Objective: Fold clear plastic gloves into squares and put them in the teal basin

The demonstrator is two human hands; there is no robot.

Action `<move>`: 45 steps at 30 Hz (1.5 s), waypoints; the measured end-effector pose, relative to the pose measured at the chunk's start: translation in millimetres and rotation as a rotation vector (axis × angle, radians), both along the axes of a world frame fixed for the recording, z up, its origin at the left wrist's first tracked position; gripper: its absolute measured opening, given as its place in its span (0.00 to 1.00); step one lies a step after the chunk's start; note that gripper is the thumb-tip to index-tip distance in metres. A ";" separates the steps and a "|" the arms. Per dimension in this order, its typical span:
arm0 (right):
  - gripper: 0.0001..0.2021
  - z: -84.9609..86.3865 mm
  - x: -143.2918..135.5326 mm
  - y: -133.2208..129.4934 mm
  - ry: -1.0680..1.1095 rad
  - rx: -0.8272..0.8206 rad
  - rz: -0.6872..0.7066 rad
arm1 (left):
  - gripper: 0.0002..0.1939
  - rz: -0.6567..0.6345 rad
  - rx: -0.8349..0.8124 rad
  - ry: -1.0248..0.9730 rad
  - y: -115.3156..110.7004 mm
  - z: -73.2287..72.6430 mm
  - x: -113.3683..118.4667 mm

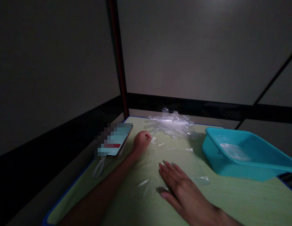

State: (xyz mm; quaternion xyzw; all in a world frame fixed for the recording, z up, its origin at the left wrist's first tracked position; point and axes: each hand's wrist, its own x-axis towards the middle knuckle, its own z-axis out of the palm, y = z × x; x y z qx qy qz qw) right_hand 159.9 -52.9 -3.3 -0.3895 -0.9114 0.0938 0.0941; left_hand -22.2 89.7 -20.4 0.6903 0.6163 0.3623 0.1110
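Observation:
A thin, clear plastic film (pixel 176 157) lies spread on the table in front of me, with creases along its edges. I cannot make out whether it is a bag or a glove. My left hand (pixel 142 140) is closed at the film's far left corner, where a crumpled bit sticks out beside the fingers. Palm down, my right hand (pixel 180 186) rests on the near part of the film with its fingers stretched out. Beyond both hands is a loose heap of clear plastic pieces (pixel 171 124), some with rounded, finger-like ends.
On the right stands a turquoise plastic basin (pixel 235 171) with a clear plastic piece (pixel 235 151) inside. A phone (pixel 117 142) with a white strap (pixel 99 168) sits at the left. The light green table (pixel 249 201) has a blue edge; walls rise behind and left.

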 end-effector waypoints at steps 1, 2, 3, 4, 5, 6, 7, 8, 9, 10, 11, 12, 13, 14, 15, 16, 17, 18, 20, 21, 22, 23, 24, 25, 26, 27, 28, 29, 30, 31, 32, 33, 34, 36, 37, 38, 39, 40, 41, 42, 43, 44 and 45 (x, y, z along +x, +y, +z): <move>0.26 0.2 0.2 0.0 0.008 0.009 -0.001 | 0.04 -0.021 0.007 -0.012 -1.6 2.7 -1.2; 0.26 0.5 0.2 0.1 0.016 0.019 -0.002 | 0.04 -0.044 0.012 -0.024 -3.9 6.1 -2.6; 0.26 1.0 0.1 0.4 0.023 0.027 -0.003 | 0.04 -0.070 0.016 -0.033 -7.0 9.9 -4.2; 0.26 1.7 0.1 0.9 0.031 0.034 -0.006 | 0.04 -0.097 0.017 -0.041 -10.6 14.2 -5.8; 0.25 2.4 0.0 1.5 0.039 0.040 -0.010 | 0.04 -0.127 0.017 -0.047 -14.5 18.6 -7.3; 0.25 3.1 0.1 2.4 0.048 0.046 -0.016 | 0.04 -0.160 0.015 -0.051 -18.3 23.0 -8.8; 0.24 3.8 0.3 3.4 0.059 0.051 -0.022 | 0.04 -0.198 0.011 -0.052 -22.0 27.2 -10.0; 0.24 4.4 0.7 4.4 0.071 0.058 -0.029 | 0.04 -0.242 0.004 -0.051 -25.2 31.0 -11.1; 0.23 5.0 1.4 5.7 0.087 0.067 -0.038 | 0.04 -0.291 -0.007 -0.047 -27.8 34.3 -12.0; 0.22 5.4 2.3 7.0 0.105 0.078 -0.051 | 0.04 -0.345 -0.022 -0.040 -29.9 36.9 -12.9; 0.21 5.7 3.4 8.6 0.124 0.091 -0.067 | 0.04 -0.401 -0.041 -0.031 -31.4 38.9 -13.7; 0.20 5.8 4.7 10.4 0.142 0.102 -0.086 | 0.04 -0.456 -0.062 -0.018 -32.5 40.1 -14.5; 0.19 5.8 6.1 12.4 0.160 0.111 -0.106 | 0.04 -0.507 -0.084 -0.003 -33.3 40.8 -15.3; 0.18 5.5 7.5 14.6 0.177 0.117 -0.126 | 0.04 -0.553 -0.104 0.015 -33.8 40.9 -16.3; 0.17 5.0 9.0 16.9 0.194 0.118 -0.143 | 0.04 -0.595 -0.123 0.032 -34.3 40.7 -17.4; 0.17 4.4 10.5 19.1 0.210 0.117 -0.156 | 0.04 -0.630 -0.141 0.049 -34.7 40.2 -18.6; 0.16 3.6 11.8 21.2 0.226 0.114 -0.166 | 0.04 -0.660 -0.156 0.064 -35.2 39.8 -20.0; 0.16 2.8 13.1 22.9 0.242 0.110 -0.174 | 0.04 -0.686 -0.170 0.075 -35.7 39.5 -21.4; 0.15 1.6 15.2 25.6 0.267 0.103 -0.182 | 0.03 -0.730 -0.203 0.102 -36.8 40.2 -24.2; 0.15 1.5 16.0 26.7 0.277 0.103 -0.188 | 0.03 -0.746 -0.224 0.121 -37.3 41.1 -25.1; 0.15 1.8 16.7 28.0 0.286 0.104 -0.194 | 0.03 -0.757 -0.245 0.143 -37.7 42.2 -25.4; 0.16 2.6 17.2 29.5 0.294 0.105 -0.202 | 0.05 -0.759 -0.257 0.161 -38.2 43.2 -24.8; 0.17 3.6 17.5 31.6 0.297 0.106 -0.207 | 0.07 -0.751 -0.256 0.171 -38.7 43.8 -23.2; 0.18 4.8 17.5 34.3 0.292 0.105 -0.208 | 0.09 -0.727 -0.234 0.175 -39.4 43.7 -20.5; 0.19 6.0 17.2 37.7 0.276 0.103 -0.199 | 0.10 -0.693 -0.195 0.172 -40.4 42.5 -16.6; 0.21 6.9 16.6 41.6 0.245 0.096 -0.180 | 0.12 -0.657 -0.150 0.163 -42.1 40.2 -11.7; 0.23 7.5 15.7 45.8 0.203 0.087 -0.153 | 0.13 -0.613 -0.096 0.171 -44.5 36.8 -6.1; 0.25 7.6 14.7 50.3 0.155 0.074 -0.123 | 0.15 -0.590 -0.068 0.183 -47.6 32.5 -0.2; 0.27 7.1 13.5 54.7 0.108 0.058 -0.095 | 0.18 -0.577 -0.056 0.199 -51.5 27.5 5.7; 0.29 6.1 12.4 58.9 0.069 0.041 -0.072 | 0.20 -0.555 -0.029 0.282 -55.8 22.2 11.0; 0.31 4.6 11.4 62.6 0.038 0.025 -0.055 | 0.22 -0.557 -0.029 0.310 -60.2 17.1 15.6; 0.32 2.6 10.7 66.0 0.015 0.014 -0.042 | 0.24 -0.557 -0.035 0.348 -64.5 12.3 19.2; 0.32 0.4 10.4 68.7 -0.002 0.007 -0.031 | 0.26 -0.548 -0.042 0.430 -68.3 8.3 21.8; 0.33 -4.4 11.1 72.9 -0.032 0.002 -0.017 | 0.27 -0.529 -0.051 0.560 -73.6 2.7 24.5; 0.33 -6.8 12.2 74.3 -0.046 0.004 -0.014 | 0.27 -0.514 -0.048 0.615 -75.1 1.2 24.9; 0.33 -8.9 13.6 75.5 -0.056 0.011 -0.013 | 0.27 -0.500 -0.045 0.651 -76.0 0.5 25.0; 0.32 -10.7 15.4 76.3 -0.062 0.020 -0.015 | 0.27 -0.489 -0.043 0.676 -76.5 0.5 25.0; 0.32 -12.1 17.4 77.0 -0.063 0.030 -0.019 | 0.27 -0.483 -0.042 0.692 -76.7 0.8 24.8; 0.32 -13.2 19.7 77.5 -0.059 0.040 -0.022 | 0.27 -0.482 -0.044 0.702 -76.7 1.2 24.6; 0.32 -14.1 22.0 77.8 -0.052 0.047 -0.024 | 0.27 -0.485 -0.045 0.707 -76.8 1.6 24.5; 0.32 -14.8 24.3 78.2 -0.042 0.051 -0.025 | 0.27 -0.488 -0.044 0.705 -76.8 1.7 24.5; 0.31 -15.4 26.5 78.5 -0.032 0.051 -0.026 | 0.28 -0.491 -0.041 0.697 -76.8 1.6 24.5; 0.31 -16.1 28.4 78.9 -0.024 0.051 -0.029 | 0.28 -0.494 -0.039 0.685 -76.8 1.2 24.6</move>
